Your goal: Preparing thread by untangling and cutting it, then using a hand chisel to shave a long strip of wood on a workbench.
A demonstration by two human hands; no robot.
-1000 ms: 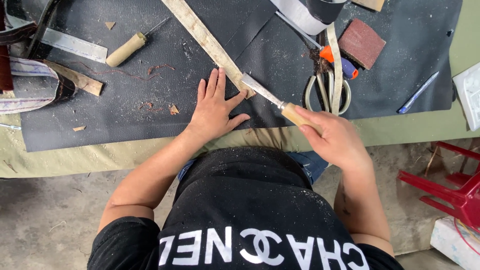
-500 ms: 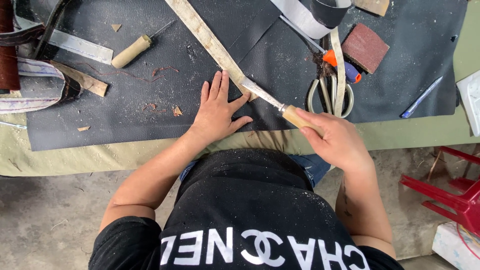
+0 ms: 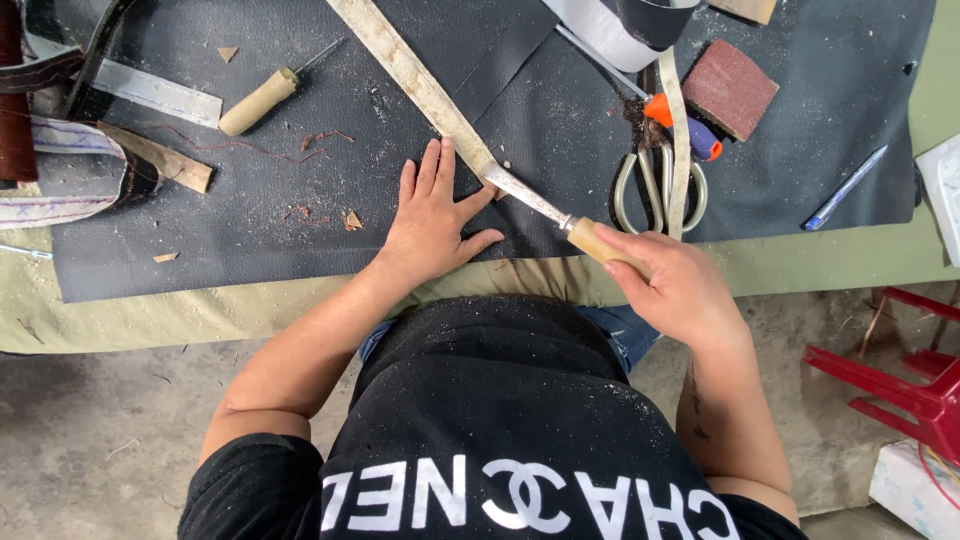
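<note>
Just one view, shot from a head-mounted camera, pointing almost straight down past a black-shirted torso (image 3: 500,420). Close in, arm's length at most. Dark work mat (image 3: 300,240) fills the top half, both hands mid-frame, concrete floor (image 3: 90,440) along the bottom, red plastic stool (image 3: 900,380) peeking in at the right edge. No second view, so nothing shared.

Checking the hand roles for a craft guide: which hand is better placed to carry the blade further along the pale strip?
Right. The right hand grips the knife by its wooden handle, blade tip at the pale strip. The left hand lies flat beside the strip's end, apparently steadying it.
</note>
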